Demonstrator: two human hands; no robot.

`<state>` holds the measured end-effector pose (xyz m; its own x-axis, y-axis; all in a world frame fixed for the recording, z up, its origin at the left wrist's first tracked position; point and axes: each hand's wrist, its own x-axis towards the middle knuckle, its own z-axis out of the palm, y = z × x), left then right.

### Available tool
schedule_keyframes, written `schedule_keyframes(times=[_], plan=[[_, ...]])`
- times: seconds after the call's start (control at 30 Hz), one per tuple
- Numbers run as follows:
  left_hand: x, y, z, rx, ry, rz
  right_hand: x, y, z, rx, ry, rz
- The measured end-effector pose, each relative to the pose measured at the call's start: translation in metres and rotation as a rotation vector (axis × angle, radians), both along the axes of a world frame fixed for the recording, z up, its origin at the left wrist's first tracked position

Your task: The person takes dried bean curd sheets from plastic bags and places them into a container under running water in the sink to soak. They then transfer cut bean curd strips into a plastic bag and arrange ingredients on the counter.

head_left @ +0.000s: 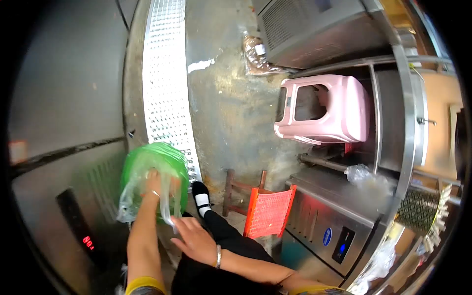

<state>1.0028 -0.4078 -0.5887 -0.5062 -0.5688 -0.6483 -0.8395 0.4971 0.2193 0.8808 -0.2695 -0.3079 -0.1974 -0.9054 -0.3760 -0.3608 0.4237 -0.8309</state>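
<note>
Reaches with the left hand (pixel 153 183) into a clear plastic bag (pixel 129 202) at eight o'clock, within a round green container (pixel 183 189), with fingers too veiled by plastic to tell whether spread or closed. Holds the right hand (pixel 195 242) at seven o'clock beside the bag's lower right edge, with fingers loosely extended and thumb apart, too unclear at the tips to tell any pinch. Shows also a red-seated chair (pixel 269 212) at five o'clock, a pink plastic stool (pixel 344 110) at two, and a perforated metal strip (pixel 166 73) at eleven.
</note>
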Motion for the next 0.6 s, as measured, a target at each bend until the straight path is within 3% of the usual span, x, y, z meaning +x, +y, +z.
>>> schedule_keyframes(times=[0.07,0.17,0.2,0.23,0.27,0.33,0.37,0.4,0.43,0.47,0.57,0.6], plan=[[0.001,0.016,0.063,-0.234,0.52,0.207,-0.007,0.018,0.027,-0.022,0.063,-0.023],[-0.009,0.039,0.169,-0.141,0.421,0.635,-0.019,0.084,0.057,0.066,0.2,-0.112],[0.012,0.05,0.152,-0.088,0.343,0.684,-0.024,0.113,0.068,0.141,0.269,-0.126],[0.035,0.06,0.148,0.022,0.573,0.633,-0.034,0.138,0.089,0.235,0.322,-0.113],[0.04,0.07,0.169,0.092,0.581,0.601,-0.042,0.167,0.108,0.336,0.363,-0.108],[0.044,0.075,0.242,0.226,0.354,0.407,-0.06,0.228,0.128,0.509,0.326,-0.138],[0.057,0.072,0.245,0.319,0.41,0.252,-0.073,0.254,0.134,0.533,0.29,-0.234],[0.055,0.07,0.27,0.246,0.249,0.145,-0.078,0.279,0.142,0.552,0.237,-0.321],[0.072,0.079,0.276,0.134,0.438,0.03,-0.084,0.3,0.157,0.557,0.301,-0.372],[0.073,0.071,0.288,0.229,0.406,-0.034,-0.095,0.314,0.178,0.505,0.317,-0.472],[0.067,0.044,0.353,0.491,0.431,0.121,-0.108,0.347,0.189,0.447,0.273,-0.881],[0.054,0.039,0.351,0.48,0.351,0.234,-0.117,0.353,0.21,0.389,0.272,-1.025]])
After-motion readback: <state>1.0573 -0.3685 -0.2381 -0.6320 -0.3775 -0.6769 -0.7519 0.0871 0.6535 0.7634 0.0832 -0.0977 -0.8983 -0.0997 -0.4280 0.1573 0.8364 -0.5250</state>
